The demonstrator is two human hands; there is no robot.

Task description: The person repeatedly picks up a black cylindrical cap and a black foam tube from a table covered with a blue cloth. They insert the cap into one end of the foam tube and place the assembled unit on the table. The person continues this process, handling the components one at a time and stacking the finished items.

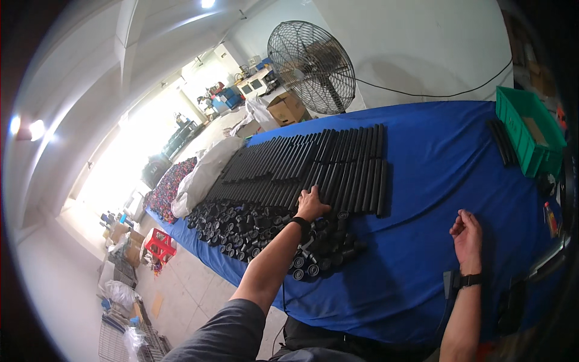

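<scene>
My left hand (pixel 312 204) reaches over the near ends of black tubes (pixel 353 181) laid side by side in rows on the table. Its fingers are spread and bent down, touching or just above the tubes; no tube is lifted. Just below that wrist lies a heap of small round black plastic fittings (pixel 241 226), some showing a pale ring. At the right, my right hand (pixel 467 241) hovers over the blue cloth (pixel 416 235), fingers curled in loosely and nothing visible in them. A dark band with a small block (pixel 449 283) sits at its wrist.
A green plastic crate (pixel 525 130) stands at the far right, a few black tubes (pixel 503 142) beside it. White sacking (pixel 205 175) and a multicoloured pile (pixel 166 193) lie at the table's left end. A large fan (pixel 312 66) stands behind; a red stool (pixel 160 244) is on the floor.
</scene>
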